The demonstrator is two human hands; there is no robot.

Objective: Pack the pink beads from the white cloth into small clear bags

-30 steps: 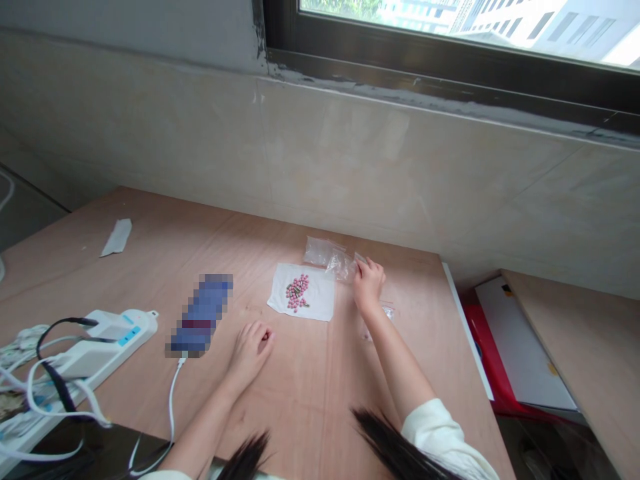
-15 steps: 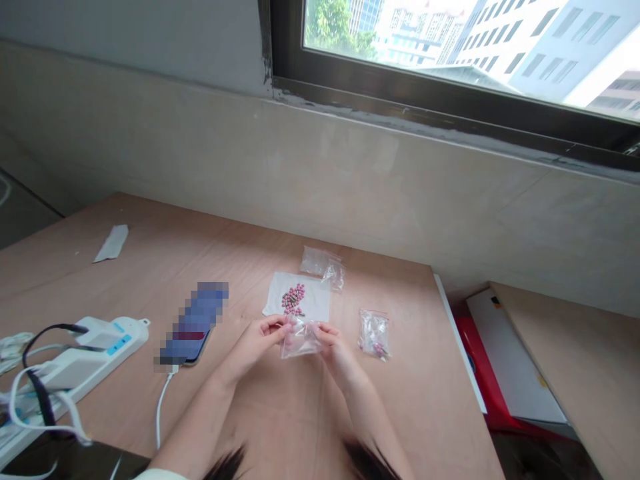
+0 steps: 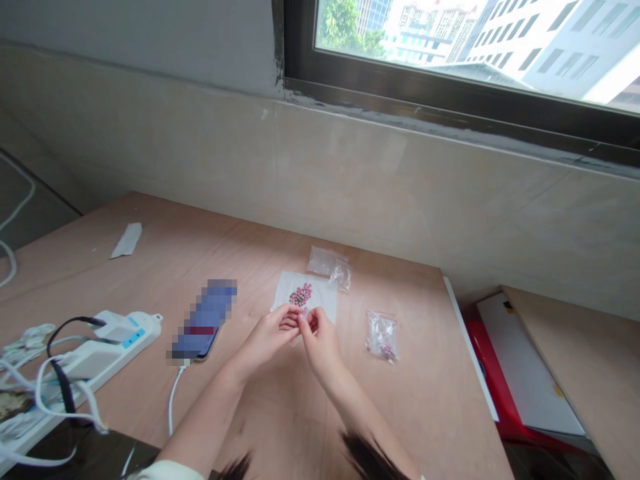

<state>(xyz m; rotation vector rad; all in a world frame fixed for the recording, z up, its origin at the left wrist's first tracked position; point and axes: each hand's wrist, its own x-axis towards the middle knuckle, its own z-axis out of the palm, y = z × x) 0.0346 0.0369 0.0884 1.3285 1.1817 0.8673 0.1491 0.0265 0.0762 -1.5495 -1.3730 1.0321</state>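
Pink beads (image 3: 301, 294) lay heaped on white paper (image 3: 323, 292), a filled zip bag (image 3: 381, 337) sat off to its right, and the left hand (image 3: 265, 337) and right hand (image 3: 319, 343) met pinched above the paper, whatever they held hidden.

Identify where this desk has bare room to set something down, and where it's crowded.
Bare wood: between zip bag and desk's right edge; between paper strip and phone. Crowded: power strip, cables; left hand, right hand over white sheet.

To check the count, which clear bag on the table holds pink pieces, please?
The bag right of the white paper; those behind the paper show none.
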